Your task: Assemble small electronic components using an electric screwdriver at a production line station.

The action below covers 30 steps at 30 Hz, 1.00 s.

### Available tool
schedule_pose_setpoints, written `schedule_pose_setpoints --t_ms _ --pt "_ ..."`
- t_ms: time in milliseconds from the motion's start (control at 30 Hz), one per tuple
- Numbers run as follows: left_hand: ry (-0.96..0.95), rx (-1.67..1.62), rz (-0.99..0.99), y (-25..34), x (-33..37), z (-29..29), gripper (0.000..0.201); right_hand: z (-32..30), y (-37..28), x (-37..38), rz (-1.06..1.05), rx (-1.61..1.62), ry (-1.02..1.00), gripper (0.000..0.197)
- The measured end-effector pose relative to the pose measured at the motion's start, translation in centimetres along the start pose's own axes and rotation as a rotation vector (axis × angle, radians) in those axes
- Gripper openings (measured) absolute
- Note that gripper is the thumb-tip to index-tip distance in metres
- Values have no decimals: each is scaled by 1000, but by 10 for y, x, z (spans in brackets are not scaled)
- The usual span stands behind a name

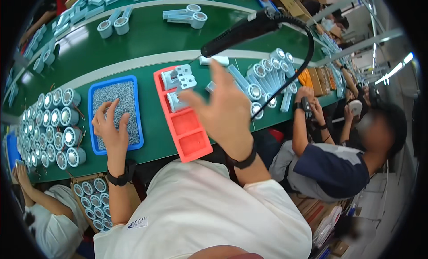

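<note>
Over a blue tray (pixel 140 129) filled with small grey pieces, probably screws, my left hand (pixel 111 127) hovers with fingers curved and apart. Nothing shows between them. My right hand (pixel 227 114) is raised beside a red fixture (pixel 191 145), fingers spread and slightly blurred, holding nothing. Light blue housings (pixel 174 102) sit in the fixture's two far compartments; bare red bottoms show in the two near ones. White and grey pieces (pixel 185 76) lie over the farthest housing. Beyond my right hand hangs a black electric screwdriver (pixel 240 33), its tip pointing left.
Rows of round light blue units (pixel 53 129) stand at the left. More finished-looking handheld units (pixel 267 78) lie to the right. A black cable (pixel 307 49) curves down there. A co-worker (pixel 339 156) sits at right, another (pixel 53 210) at left. A box of round units (pixel 93 203) is below.
</note>
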State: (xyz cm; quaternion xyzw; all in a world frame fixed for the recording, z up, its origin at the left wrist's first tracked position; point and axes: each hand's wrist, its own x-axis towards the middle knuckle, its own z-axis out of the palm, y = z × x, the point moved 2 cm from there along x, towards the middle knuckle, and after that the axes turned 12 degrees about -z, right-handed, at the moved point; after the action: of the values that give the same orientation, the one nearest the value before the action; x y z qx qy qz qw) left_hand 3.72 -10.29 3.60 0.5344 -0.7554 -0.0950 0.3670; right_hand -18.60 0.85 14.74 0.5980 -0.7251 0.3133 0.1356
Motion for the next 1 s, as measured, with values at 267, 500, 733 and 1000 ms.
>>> schedule_pose_setpoints --t_ms 267,500,733,1000 --pt "-591 -269 508 66 -50 27 52 -8 17 38 -477 328 -329 39" --pt "-822 -226 419 62 -26 24 34 -186 240 -41 171 635 1107 31" --pt "-817 -261 372 60 -18 23 27 -101 508 -55 800 180 1212 38" --pt "-922 -367 287 60 -7 28 28 -104 655 -82 579 -115 287 31"
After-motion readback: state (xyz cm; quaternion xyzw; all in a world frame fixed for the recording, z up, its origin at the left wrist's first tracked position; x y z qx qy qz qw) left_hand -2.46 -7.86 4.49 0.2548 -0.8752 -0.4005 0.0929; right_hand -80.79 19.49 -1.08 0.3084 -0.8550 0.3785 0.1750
